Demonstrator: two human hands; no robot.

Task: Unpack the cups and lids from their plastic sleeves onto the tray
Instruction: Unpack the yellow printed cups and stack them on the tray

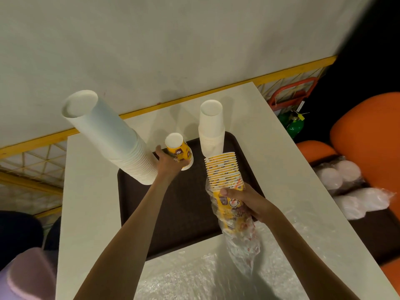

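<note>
the yellow printed cups [223,169] form a nested stack, rims ringed yellow and white, the lower end still inside a crumpled clear plastic sleeve [240,239]. the right hand [244,200] grips this stack through the sleeve, fingers curled round it, holding it above the right side of the dark brown tray [184,213]. the left hand [166,163] curls round an upturned yellow cup [178,151] at the tray's far edge. it sits between a tall white cup stack [112,139] and a shorter white cup stack [211,124], both on the tray. bagged white lids [350,191] lie off to the right.
</note>
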